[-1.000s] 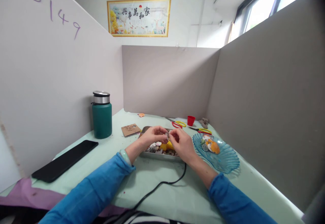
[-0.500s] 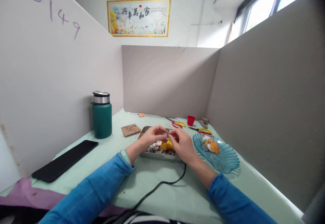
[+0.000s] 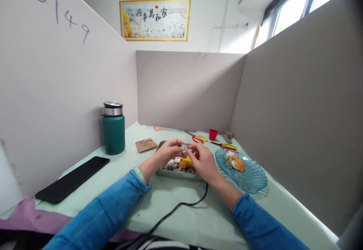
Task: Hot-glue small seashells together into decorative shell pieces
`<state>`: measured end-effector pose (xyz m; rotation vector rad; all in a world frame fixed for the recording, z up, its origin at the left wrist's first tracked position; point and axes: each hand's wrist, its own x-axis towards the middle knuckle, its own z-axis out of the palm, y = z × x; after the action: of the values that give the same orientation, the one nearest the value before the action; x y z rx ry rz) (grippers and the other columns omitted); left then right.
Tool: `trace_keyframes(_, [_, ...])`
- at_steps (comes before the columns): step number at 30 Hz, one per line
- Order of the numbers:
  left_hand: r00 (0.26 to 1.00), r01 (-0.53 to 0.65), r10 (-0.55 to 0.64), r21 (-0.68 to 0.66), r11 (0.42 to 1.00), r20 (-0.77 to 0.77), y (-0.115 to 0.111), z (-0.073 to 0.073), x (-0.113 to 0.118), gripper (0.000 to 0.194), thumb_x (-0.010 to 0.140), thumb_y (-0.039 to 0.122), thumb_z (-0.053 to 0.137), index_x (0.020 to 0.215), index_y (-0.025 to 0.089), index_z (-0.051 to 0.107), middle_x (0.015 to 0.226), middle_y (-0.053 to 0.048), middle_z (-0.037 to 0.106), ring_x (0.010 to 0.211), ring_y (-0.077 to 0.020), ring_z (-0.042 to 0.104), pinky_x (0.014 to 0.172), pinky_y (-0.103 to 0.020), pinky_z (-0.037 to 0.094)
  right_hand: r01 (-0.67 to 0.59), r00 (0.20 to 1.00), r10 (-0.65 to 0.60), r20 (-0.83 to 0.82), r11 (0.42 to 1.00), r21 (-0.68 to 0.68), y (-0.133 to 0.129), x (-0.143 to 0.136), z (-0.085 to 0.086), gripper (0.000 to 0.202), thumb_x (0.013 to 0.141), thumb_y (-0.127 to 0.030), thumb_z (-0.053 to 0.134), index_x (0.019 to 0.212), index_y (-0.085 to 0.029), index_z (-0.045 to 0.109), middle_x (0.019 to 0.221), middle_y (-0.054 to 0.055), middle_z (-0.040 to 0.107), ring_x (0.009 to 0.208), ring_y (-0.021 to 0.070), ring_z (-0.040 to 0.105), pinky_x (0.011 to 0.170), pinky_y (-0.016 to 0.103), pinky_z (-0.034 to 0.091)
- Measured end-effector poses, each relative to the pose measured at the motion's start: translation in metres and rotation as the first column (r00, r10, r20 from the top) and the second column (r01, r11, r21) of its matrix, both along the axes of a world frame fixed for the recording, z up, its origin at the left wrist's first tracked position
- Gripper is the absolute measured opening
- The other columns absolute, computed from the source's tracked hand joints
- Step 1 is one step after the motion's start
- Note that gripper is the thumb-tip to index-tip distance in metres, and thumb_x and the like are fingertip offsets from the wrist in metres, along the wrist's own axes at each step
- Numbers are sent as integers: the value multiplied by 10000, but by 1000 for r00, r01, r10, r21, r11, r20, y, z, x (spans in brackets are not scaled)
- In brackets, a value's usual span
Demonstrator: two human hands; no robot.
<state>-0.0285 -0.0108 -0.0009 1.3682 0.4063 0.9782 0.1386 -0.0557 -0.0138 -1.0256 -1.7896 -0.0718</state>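
Above a metal tray [image 3: 181, 175], a small whitish piece [image 3: 184, 148], too small to name exactly, is pinched between the fingertips of my left hand [image 3: 169, 152]. My right hand [image 3: 203, 159] is closed in a pinch at the piece's right side, its thumb and forefinger touching it. Beneath the hands, the tray holds a yellow star-shaped piece [image 3: 185, 162] and several small grey and white bits, partly hidden by my hands. A blue scalloped glass plate [image 3: 249, 178] lies to the right, bearing an orange piece [image 3: 240, 164] and shell-like bits.
A green bottle [image 3: 114, 135] and a black phone [image 3: 73, 179] are on the left. Brown cardboard [image 3: 146, 144] lies behind the tray. Two pairs of scissors [image 3: 200, 138] and a red cup [image 3: 213, 135] are at the back. A black cable [image 3: 181, 204] crosses the front.
The small whitish piece has been turned and now shows more plainly between my fingertips. My hands have shifted only slightly; everything else stays in place.
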Motion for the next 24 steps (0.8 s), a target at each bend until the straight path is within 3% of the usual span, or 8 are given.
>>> trace_keyframes(24, [993, -62, 71, 101, 993, -93, -2, -1, 0, 267, 641, 269, 711, 827, 133, 577, 738, -15, 576, 633, -102, 556, 614, -241, 434, -35, 997, 34, 73, 999, 13, -4, -1, 1, 114, 840, -246, 486, 877, -186, 576, 798, 32, 589, 648, 129, 530, 590, 243, 393])
